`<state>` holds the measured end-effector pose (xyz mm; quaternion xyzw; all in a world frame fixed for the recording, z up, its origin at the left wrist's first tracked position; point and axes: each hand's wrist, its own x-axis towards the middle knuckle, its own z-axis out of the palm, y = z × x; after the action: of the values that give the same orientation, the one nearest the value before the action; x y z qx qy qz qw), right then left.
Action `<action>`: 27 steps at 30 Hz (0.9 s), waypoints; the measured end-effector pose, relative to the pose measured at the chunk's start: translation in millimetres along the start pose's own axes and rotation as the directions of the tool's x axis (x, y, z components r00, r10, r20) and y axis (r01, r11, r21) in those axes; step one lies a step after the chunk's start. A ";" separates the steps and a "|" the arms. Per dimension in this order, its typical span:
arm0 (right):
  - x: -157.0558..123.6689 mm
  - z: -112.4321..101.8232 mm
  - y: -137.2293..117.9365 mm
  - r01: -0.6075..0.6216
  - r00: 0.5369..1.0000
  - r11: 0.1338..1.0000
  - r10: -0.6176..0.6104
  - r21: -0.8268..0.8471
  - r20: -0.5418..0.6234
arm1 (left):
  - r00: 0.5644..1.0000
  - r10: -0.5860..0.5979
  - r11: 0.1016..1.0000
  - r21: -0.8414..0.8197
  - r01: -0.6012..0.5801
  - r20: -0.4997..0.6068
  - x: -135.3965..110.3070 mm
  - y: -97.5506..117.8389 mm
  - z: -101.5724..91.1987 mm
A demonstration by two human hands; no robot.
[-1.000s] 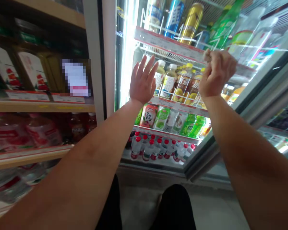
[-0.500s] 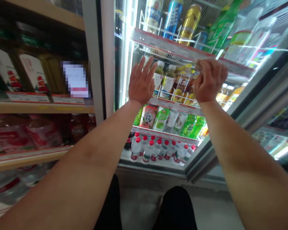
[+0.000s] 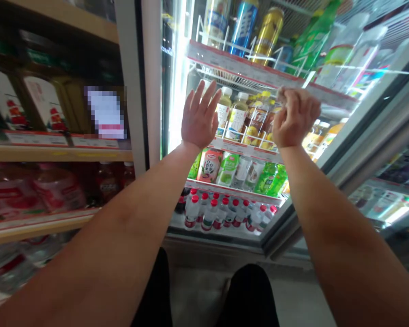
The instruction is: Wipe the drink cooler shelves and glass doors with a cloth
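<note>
My left hand (image 3: 200, 116) is raised with its fingers spread, palm toward the lit drinks fridge (image 3: 231, 147). Beside its fingers, behind the front, are bottles with white labels (image 3: 236, 116). To the right, my right hand (image 3: 293, 116) is closed in a fist at the same height. A small pale edge shows at its fingers, but what it holds, if anything, I cannot make out. Brown tea bottles with yellow caps (image 3: 255, 120) stand between the two hands. Whether either hand touches the glass cannot be told.
Shelves of large bottles (image 3: 42, 97) stand on the left. A metal door frame (image 3: 352, 156) slants along the right. Cans (image 3: 267, 34) are above my hands; cartons (image 3: 209, 164) and red-capped water bottles (image 3: 209, 213) are below. My knees (image 3: 252, 295) are at the bottom.
The view has shifted very slightly, with the fridge's right side a little further left. Both hands keep nearly the same pose and place.
</note>
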<state>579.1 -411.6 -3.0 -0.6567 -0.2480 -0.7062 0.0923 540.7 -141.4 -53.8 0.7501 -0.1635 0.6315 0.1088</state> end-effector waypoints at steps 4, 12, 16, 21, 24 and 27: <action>-0.6 1.0 0.6 -0.049 0.998 0.999 0.048 -0.013 -0.041 | 1.000 -0.012 1.000 -0.029 0.012 -0.001 -0.5 2.8 -3.6; -4.1 -5.4 -8.5 0.068 0.989 0.997 -0.064 -0.027 0.132 | 1.000 -0.003 1.000 -0.031 0.003 -0.012 -0.1 2.2 -2.5; -5.8 -2.7 -4.7 0.003 0.999 0.999 -0.001 -0.046 0.046 | 1.000 0.013 1.000 0.002 -0.013 -0.026 -0.1 2.1 -3.3; -7.8 -3.4 -5.7 0.184 0.971 0.983 -0.185 0.020 0.150 | 0.999 0.024 1.000 -0.007 -0.025 -0.031 0.1 3.4 -4.7; -5.7 0.2 -2.8 0.064 0.998 0.998 -0.065 0.027 0.028 | 0.999 0.030 0.999 0.033 -0.029 -0.038 0.0 3.4 -4.1; -4.7 3.0 0.4 -0.066 0.995 0.997 0.069 0.047 -0.073 | 0.998 0.040 0.998 0.046 -0.038 -0.056 -0.4 2.7 -3.1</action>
<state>582.5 -411.5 -7.4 -0.6356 -0.2378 -0.7210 0.1399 536.8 -142.7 -53.7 0.7307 -0.1606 0.6582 0.0840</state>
